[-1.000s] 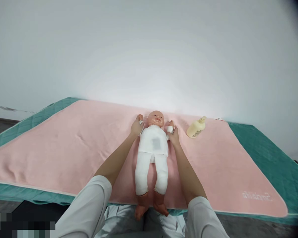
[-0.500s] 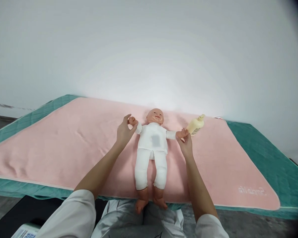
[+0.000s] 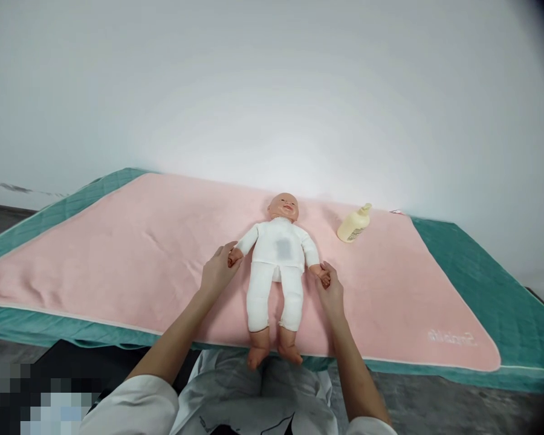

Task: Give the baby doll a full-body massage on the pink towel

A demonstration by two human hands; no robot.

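Observation:
A baby doll (image 3: 278, 248) in a white cloth suit lies on its back on a pink mat (image 3: 390, 290), its feet over the near edge. My left hand (image 3: 220, 266) is closed round the doll's hand on the left side of the view. On the right side, my right hand (image 3: 330, 289) grips the doll's other hand between thumb and fingers. Both doll arms slant down and outward from its shoulders. A pale yellow pump bottle (image 3: 354, 224) lies tilted on the mat, up and right of the doll.
The pink mat covers much of a green quilted bed (image 3: 489, 284). A pale wall (image 3: 272, 96) rises behind it. At the lower left is a dark surface (image 3: 68, 368) with a blurred-out patch. My lap is at the near edge.
Both my hands have moved down toward me with the doll's hands in them. The doll's arms, earlier raised out to the sides, now slant downward beside its body.

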